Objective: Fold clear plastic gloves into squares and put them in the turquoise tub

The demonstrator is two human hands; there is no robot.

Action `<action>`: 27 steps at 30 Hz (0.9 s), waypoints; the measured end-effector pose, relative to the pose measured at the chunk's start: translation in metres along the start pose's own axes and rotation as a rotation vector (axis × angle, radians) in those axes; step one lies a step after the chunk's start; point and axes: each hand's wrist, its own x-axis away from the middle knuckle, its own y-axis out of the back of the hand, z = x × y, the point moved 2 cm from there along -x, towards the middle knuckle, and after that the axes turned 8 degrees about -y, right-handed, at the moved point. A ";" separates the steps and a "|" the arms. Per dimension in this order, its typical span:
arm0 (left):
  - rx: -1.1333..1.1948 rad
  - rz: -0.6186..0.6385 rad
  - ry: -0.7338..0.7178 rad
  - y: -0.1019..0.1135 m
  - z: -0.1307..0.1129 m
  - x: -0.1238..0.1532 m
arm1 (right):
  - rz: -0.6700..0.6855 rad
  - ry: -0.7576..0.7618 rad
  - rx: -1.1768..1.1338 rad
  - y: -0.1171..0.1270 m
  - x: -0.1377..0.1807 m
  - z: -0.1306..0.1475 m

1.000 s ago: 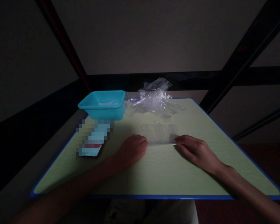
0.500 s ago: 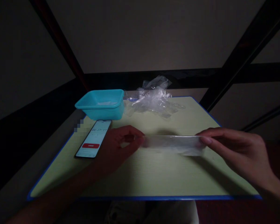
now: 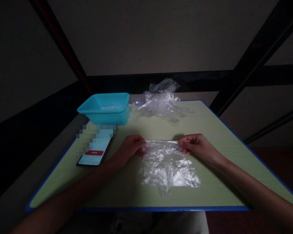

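A thin, clear plastic glove (image 3: 167,169) is spread over the near middle of the table, its straight edge lifted toward the far side. My left hand (image 3: 133,148) pinches the left corner of that edge between thumb and fingers. The right corner is pinched by my right hand (image 3: 194,146), and the edge is taut between the two. Crumpled film hangs down toward me, with a narrow part sticking out at the bottom; its finger shapes are hard to make out.
Behind my hands lies a loose heap of clear plastic gloves (image 3: 161,105). A turquoise tub (image 3: 107,117) with something whitish inside stands at the back left. In front of it lies a phone (image 3: 94,152), partly pixelated. Blue edging (image 3: 161,208) borders the pale table (image 3: 234,182).
The glove has gone from a blurred, narrow strip to a spread sheet hanging toward me. My right hand has moved left, closer to my left hand. Both still hold the edge.
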 end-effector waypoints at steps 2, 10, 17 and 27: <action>-0.076 -0.011 -0.025 0.001 0.005 -0.009 | -0.003 0.024 0.075 0.000 -0.011 -0.003; -0.390 -0.204 -0.409 0.006 0.009 -0.026 | -0.308 0.334 0.426 0.005 -0.024 0.008; -0.712 0.085 -0.905 -0.015 0.019 -0.004 | 0.019 0.534 0.689 -0.023 -0.003 0.010; -0.601 0.258 -0.773 -0.019 0.023 -0.001 | 0.106 0.530 0.673 -0.023 0.000 0.008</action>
